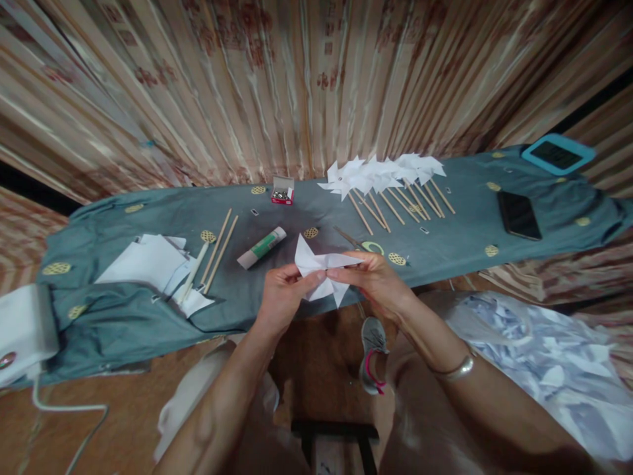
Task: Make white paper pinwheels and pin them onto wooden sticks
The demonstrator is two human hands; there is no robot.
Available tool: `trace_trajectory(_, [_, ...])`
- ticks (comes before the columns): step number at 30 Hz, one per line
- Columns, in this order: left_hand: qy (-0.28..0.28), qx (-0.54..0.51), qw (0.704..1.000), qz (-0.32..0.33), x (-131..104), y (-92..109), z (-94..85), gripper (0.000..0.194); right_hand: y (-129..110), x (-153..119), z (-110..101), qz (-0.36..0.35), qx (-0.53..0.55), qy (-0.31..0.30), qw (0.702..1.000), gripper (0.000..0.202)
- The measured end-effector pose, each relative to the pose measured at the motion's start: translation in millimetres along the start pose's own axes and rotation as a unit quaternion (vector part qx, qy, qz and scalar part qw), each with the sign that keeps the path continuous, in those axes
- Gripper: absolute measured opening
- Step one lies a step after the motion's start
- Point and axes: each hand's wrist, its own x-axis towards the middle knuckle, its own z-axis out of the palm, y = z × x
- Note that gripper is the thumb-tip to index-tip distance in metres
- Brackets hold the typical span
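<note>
Between my two hands is a white paper pinwheel [324, 265], held over the near edge of the cloth-covered table [316, 211]. My left hand [285, 293] pinches it from the left, with the thumb near its centre. From the other side my right hand [373, 280] grips it too, its thumb also at the middle. No stick shows on this pinwheel. Just beyond the right hand lie scissors [370, 247] with a green-yellow handle. A glue stick [262, 247] with a green label rests beyond the left hand.
Finished pinwheels [386, 175] on wooden sticks lie in a row at the back. A small box [283, 191] of metal pins stands open. Loose sticks [220, 254] and paper sheets [148, 264] are left; a phone [519, 215] lies right. A bag [544, 369] of paper pieces stands beside me.
</note>
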Motion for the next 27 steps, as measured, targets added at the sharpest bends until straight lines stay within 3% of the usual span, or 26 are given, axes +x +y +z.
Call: trace_trajectory(27, [0.001, 0.014, 1.0, 0.009, -0.5, -0.5, 1.8, 0.03, 1.5, 0.3, -0.4, 0.001, 0.013, 0.005, 1.0, 0.024])
